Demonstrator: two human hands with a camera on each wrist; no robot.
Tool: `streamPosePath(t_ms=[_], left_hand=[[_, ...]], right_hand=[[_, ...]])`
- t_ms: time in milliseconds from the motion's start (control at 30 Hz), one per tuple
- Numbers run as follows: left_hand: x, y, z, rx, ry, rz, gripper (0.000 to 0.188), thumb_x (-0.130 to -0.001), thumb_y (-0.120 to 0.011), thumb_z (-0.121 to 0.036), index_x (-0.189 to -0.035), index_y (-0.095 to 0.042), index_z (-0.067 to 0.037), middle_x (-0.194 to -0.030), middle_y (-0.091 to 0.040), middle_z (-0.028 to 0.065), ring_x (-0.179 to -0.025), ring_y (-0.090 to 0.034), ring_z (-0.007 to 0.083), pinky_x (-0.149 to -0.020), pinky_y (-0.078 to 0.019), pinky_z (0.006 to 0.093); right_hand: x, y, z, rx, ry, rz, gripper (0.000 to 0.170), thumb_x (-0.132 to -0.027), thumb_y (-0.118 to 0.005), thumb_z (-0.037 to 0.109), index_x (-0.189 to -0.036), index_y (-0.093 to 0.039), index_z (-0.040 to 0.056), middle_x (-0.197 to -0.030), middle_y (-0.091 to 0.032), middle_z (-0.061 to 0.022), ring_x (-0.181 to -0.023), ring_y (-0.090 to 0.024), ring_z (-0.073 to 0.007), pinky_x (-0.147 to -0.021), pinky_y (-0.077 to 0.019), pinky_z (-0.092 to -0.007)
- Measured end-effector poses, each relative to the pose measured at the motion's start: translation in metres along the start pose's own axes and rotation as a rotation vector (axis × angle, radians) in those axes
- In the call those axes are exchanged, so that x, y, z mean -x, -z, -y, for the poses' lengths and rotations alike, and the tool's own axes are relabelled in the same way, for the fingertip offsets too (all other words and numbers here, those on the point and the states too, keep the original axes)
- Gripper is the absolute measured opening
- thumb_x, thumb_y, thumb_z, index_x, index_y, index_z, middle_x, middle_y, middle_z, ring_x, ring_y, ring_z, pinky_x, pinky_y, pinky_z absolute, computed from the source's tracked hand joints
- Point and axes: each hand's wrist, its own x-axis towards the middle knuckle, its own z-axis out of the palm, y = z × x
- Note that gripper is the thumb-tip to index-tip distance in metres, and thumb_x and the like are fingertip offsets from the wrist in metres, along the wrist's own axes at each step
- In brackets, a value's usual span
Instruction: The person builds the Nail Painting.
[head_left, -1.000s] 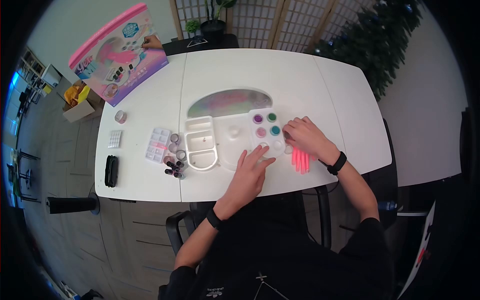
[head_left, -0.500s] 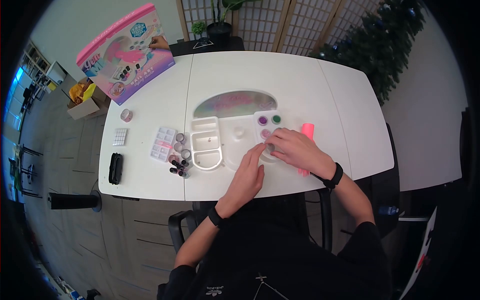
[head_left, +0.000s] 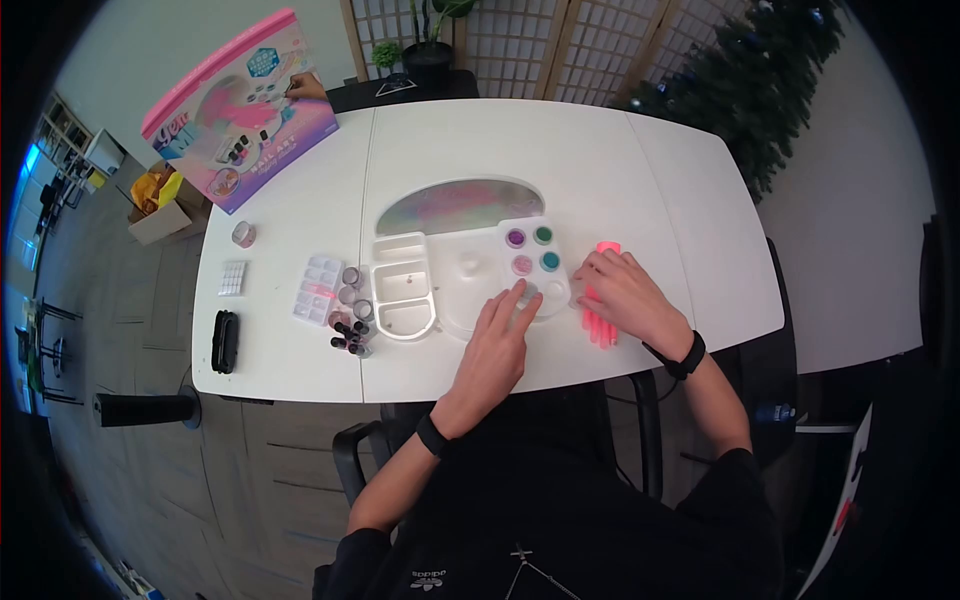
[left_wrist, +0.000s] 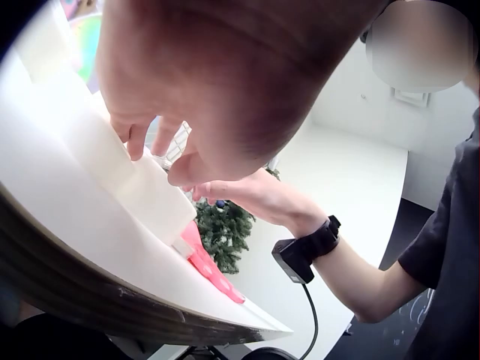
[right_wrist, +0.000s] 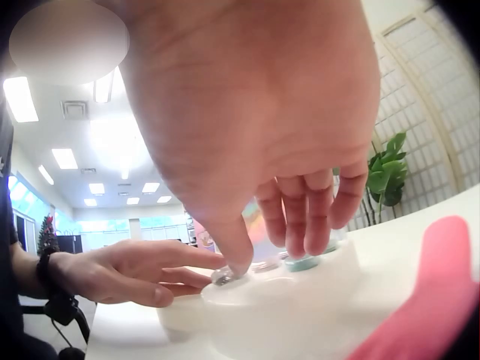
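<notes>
My left hand (head_left: 490, 350) has its fingers extended onto the lower left slot of a white jar holder (head_left: 532, 250), where a small silvery jar (right_wrist: 229, 276) sits. Purple (head_left: 516, 238), green (head_left: 543, 235), pink (head_left: 522, 265) and teal (head_left: 550, 261) glitter jars fill its upper slots. At the holder's right edge is my right hand (head_left: 630, 295), bent over a pink model hand (head_left: 600, 330) lying on the table. In the right wrist view its thumb and fingers are spread apart above the holder, with nothing visible between them.
Left of the holder are a white three-part tray (head_left: 405, 288), a small compartment box (head_left: 318, 290), loose jars (head_left: 348, 295) and dark-capped polish bottles (head_left: 350, 338). A black case (head_left: 225, 342) and the nail art box (head_left: 240, 110) are farther left. A mirror-like panel (head_left: 460, 205) stands behind.
My right hand went from beside the holder to its lower slots next to my left fingers, then back right over the pink model hand. My left fingers stay at the holder.
</notes>
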Motion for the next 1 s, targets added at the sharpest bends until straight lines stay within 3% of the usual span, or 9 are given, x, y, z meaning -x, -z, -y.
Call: streamPosePath(t_ms=[233, 533, 833, 1000], left_hand=[[0.001, 0.000, 0.000, -0.077, -0.032, -0.009, 0.061, -0.090, -0.061, 0.014, -0.149, -0.063, -0.001, -0.160, -0.051, 0.0232, -0.140, -0.053, 0.0478, -0.117, -0.0486, 0.0523], [-0.002, 0.003, 0.000, -0.170, -0.019, -0.012, 0.067, -0.084, -0.063, 0.012, -0.148, -0.066, -0.008, -0.156, -0.058, 0.0149, -0.133, -0.062, 0.0406, -0.106, -0.0592, 0.0488], [0.003, 0.004, 0.004, -0.247, -0.052, 0.014, 0.071, -0.081, -0.060, 0.015, -0.149, -0.065, -0.006, -0.165, -0.054, 0.0153, -0.141, -0.060, 0.0395, -0.117, -0.0528, 0.0530], [0.005, 0.000, 0.001, -0.260, -0.046, 0.018, 0.072, -0.083, -0.059, 0.014, -0.151, -0.062, -0.005, -0.168, -0.052, 0.0155, -0.145, -0.058, 0.0389, -0.121, -0.0488, 0.0542]], right_hand=[[0.002, -0.022, -0.004, 0.091, 0.051, -0.036, 0.025, -0.087, -0.083, 0.019, -0.106, -0.073, 0.0055, -0.113, -0.065, -0.0075, -0.114, -0.061, -0.0266, -0.103, -0.0467, -0.0406], [0.007, -0.028, -0.001, 0.159, 0.044, -0.030, 0.022, -0.091, -0.081, 0.018, -0.108, -0.071, 0.0078, -0.109, -0.066, -0.0054, -0.115, -0.061, -0.0265, -0.103, -0.0446, -0.0428], [0.009, -0.002, -0.003, 0.004, -0.020, -0.147, 0.027, -0.093, -0.079, 0.016, -0.117, -0.074, 0.0059, -0.110, -0.070, -0.0066, -0.114, -0.064, -0.0258, -0.103, -0.0461, -0.0402], [-0.004, 0.005, 0.016, -0.085, 0.074, -0.158, 0.029, -0.095, -0.079, 0.016, -0.121, -0.073, 0.0047, -0.112, -0.070, -0.0077, -0.113, -0.065, -0.0265, -0.102, -0.0478, -0.0408]])
